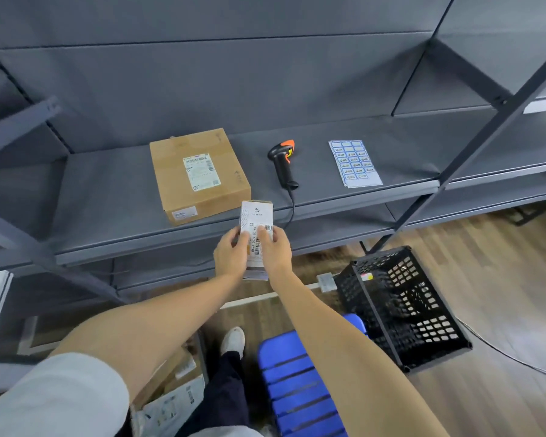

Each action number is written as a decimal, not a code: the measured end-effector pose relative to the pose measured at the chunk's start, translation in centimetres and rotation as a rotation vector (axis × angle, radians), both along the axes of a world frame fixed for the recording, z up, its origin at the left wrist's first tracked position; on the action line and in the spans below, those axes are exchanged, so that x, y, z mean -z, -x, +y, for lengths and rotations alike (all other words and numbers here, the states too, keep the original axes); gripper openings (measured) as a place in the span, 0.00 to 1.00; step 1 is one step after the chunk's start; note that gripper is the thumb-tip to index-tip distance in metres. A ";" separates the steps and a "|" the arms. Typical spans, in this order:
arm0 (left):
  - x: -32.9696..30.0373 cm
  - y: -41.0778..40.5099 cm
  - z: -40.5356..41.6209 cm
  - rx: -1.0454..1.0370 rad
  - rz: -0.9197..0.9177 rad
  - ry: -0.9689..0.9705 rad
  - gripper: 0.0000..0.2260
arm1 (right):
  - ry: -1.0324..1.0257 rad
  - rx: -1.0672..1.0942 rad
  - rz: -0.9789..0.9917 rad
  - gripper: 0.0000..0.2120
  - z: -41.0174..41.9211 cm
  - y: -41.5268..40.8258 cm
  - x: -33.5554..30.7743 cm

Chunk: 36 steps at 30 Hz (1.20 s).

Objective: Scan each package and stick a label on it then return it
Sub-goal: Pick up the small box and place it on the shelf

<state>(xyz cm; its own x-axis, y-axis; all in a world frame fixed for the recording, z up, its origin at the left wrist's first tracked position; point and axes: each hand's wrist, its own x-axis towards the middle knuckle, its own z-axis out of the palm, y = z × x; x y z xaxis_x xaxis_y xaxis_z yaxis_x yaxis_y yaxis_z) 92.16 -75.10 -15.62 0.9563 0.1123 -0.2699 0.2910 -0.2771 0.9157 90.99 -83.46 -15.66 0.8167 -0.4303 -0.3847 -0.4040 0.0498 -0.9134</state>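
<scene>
Small white box (pixel 256 228) at frame centre, held in air just in front of shelf (pixel 108 197) edge. Looks light, stiff cardboard, smooth faces; grip long side edges, keep barcode uncovered. Your left hand (pixel 230 253) curled round left edge, right hand (pixel 276 250) round right edge with thumb across printed face. Both forearms stretched forward, converging. Scanner (pixel 282 164) and label sheet (pixel 355 164) lie on shelf, upper right of box; brown carton (pixel 199 175) upper left.
</scene>
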 end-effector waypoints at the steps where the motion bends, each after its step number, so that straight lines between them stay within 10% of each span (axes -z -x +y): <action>1: 0.0 -1.3 0.0 -0.005 -0.008 0.003 0.14 | -0.008 -0.001 0.003 0.17 0.1 -1.4 -0.1; 15: -2.0 -20.1 3.8 -0.097 0.011 0.221 0.13 | 0.065 -0.103 0.020 0.17 3.3 -21.2 -3.0; 36: -1.6 -24.0 4.5 -0.105 0.078 0.332 0.10 | 0.153 -0.229 0.048 0.12 3.4 -26.0 -2.3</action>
<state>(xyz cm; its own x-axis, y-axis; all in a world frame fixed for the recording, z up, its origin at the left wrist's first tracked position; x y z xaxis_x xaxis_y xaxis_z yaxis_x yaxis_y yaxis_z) 116.19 -70.62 -14.04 0.9194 0.1030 -0.3797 0.3745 0.0666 0.9248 117.02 -80.07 -13.33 0.8817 -0.2928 -0.3701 -0.4320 -0.1852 -0.8827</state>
